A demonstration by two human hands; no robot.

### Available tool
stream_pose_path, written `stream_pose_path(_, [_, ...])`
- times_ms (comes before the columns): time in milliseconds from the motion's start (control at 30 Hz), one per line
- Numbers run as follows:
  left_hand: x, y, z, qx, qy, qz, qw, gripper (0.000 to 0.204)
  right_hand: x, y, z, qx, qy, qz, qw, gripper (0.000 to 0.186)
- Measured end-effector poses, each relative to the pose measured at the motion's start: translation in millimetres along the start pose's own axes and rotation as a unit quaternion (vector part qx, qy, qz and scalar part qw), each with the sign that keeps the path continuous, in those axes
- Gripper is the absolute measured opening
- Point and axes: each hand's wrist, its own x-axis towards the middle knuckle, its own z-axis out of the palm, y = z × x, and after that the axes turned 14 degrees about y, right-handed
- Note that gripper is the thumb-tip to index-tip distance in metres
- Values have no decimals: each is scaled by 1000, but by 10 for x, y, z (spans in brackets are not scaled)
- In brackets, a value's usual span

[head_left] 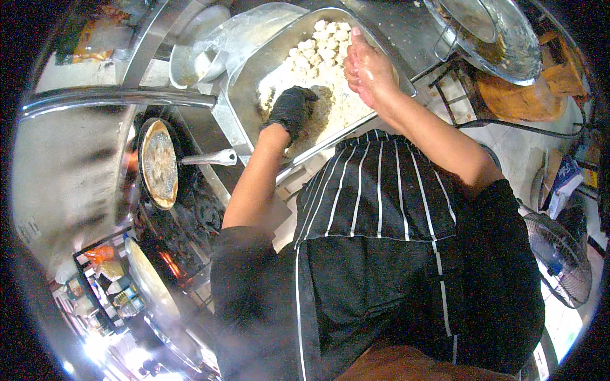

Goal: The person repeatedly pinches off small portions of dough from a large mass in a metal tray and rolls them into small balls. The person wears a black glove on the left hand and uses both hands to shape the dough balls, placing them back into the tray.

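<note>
A deep metal tray (249, 71) holds pale, floury crumbs (345, 113) and a heap of whitish, lumpy pieces (322, 46) at its far side. My left hand (291, 109), in a black glove, reaches down into the crumbs left of the middle; its fingertips are hidden by the back of the hand and the crumbs. Bare and wet-looking, my right hand (368, 68) is over the tray's right part, beside the lumps. Its fingers are curled in with the thumb stretched away, and nothing shows in them.
Left of the tray, a pan (159, 164) with a browned, round flat food sits on a stove, its handle (210, 157) pointing toward my left forearm. A clear plastic bowl (194, 63) stands behind. Large metal bowls (508, 60) are at far right, a fan (559, 257) at right.
</note>
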Motion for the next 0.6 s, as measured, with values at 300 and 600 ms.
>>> stream_pose_path(300, [126, 184, -510, -329, -44, -167, 929, 19, 80, -8, -191, -87, -93, -12, 992, 18])
stream_pose_path(600, [168, -128, -972, -331, 100, -210, 914, 22, 43, -165, -258, -58, -65, -13, 996, 19])
